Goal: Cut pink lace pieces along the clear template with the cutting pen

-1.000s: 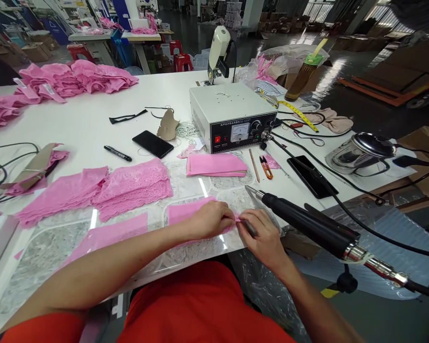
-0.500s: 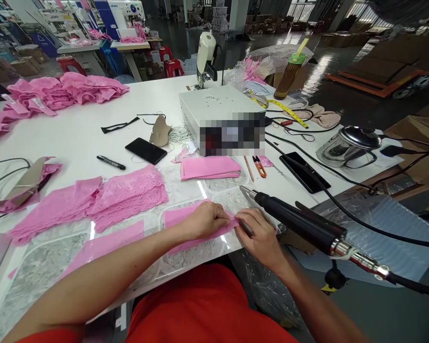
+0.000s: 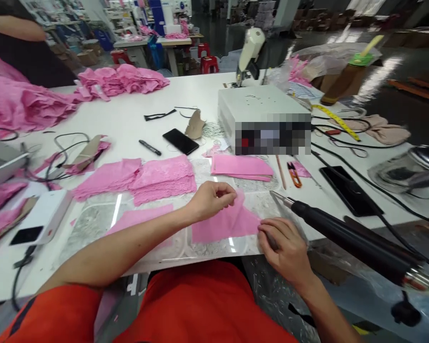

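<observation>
My left hand [image 3: 211, 200] pinches the upper corner of a pink fabric piece [image 3: 226, 223] and lifts it off the clear plastic sheet [image 3: 93, 224] on the white table [image 3: 128, 119]. My right hand [image 3: 285, 247] rests curled at the fabric's right edge near the table's front, fingers closed on the cloth and a thin dark tool. A black handheld ultrasonic tool [image 3: 346, 236] lies just right of that hand, its tip pointing left.
A white control box [image 3: 260, 112] stands behind. Folded pink fabric [image 3: 240, 166], pink lace pieces [image 3: 164, 178], orange snips [image 3: 293, 173], a pencil, a marker [image 3: 150, 147] and two phones [image 3: 180, 141] lie around. Pink stacks [image 3: 125, 78] and another person's arm [image 3: 14, 28] are at far left.
My left hand has lifted a corner of the pink piece up and left, spreading it out. My right hand slid right along its edge. The camera turned left.
</observation>
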The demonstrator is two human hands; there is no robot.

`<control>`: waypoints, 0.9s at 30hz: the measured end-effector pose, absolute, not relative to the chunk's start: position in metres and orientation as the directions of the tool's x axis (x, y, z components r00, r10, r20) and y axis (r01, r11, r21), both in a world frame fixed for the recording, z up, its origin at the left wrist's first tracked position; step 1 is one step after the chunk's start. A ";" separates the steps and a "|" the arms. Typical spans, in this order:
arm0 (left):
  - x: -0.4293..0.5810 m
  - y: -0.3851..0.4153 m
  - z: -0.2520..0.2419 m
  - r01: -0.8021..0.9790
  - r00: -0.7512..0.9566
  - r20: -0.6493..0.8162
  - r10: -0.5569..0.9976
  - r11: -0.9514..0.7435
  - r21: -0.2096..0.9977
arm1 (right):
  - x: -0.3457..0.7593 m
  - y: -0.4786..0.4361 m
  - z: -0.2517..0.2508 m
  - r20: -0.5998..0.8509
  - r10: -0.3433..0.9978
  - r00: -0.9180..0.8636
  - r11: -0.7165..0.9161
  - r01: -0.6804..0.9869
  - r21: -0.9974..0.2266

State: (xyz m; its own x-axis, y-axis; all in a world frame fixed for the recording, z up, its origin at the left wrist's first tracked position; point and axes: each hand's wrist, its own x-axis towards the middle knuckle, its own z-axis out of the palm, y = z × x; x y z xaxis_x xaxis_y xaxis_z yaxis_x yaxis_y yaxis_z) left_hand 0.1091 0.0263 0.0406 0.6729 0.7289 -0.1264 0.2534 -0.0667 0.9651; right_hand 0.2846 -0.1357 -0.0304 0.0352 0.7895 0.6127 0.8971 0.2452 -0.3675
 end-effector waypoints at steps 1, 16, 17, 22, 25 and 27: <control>0.096 0.028 0.043 0.235 0.630 -0.134 0.765 -0.023 0.972 | 0.284 -0.136 -0.030 0.623 0.782 0.021 0.261 0.896 -0.358; -0.058 -0.007 0.032 -0.132 0.110 -0.222 0.969 0.236 0.963 | 0.178 -0.074 -0.020 0.533 0.814 -0.232 0.466 0.809 -0.360; -0.064 -0.009 0.030 -0.156 0.107 -0.235 0.966 0.250 0.956 | 0.175 -0.069 -0.020 0.510 0.826 -0.239 0.469 0.794 -0.387; -0.068 -0.012 0.025 -0.268 0.186 -0.271 0.944 0.314 0.911 | 0.158 -0.042 -0.006 0.146 0.945 -0.292 0.299 0.594 -0.747; -0.057 -0.007 0.027 -0.323 0.252 -0.254 0.934 0.329 0.887 | 0.145 -0.029 0.003 -0.040 0.923 -0.382 0.129 0.409 -0.903; -0.052 0.000 0.030 -0.356 0.272 -0.236 0.933 0.325 0.876 | 0.139 -0.024 0.007 -0.101 0.895 -0.434 0.034 0.293 -0.956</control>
State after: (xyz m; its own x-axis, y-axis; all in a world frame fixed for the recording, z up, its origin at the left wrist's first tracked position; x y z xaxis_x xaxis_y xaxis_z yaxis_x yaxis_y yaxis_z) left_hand -0.0521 -0.0005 0.0296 0.2716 0.9330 -0.2359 -0.3562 0.3252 0.8760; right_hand 0.1395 -0.0244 0.0071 -0.4336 0.8955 -0.1008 0.2930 0.0343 -0.9555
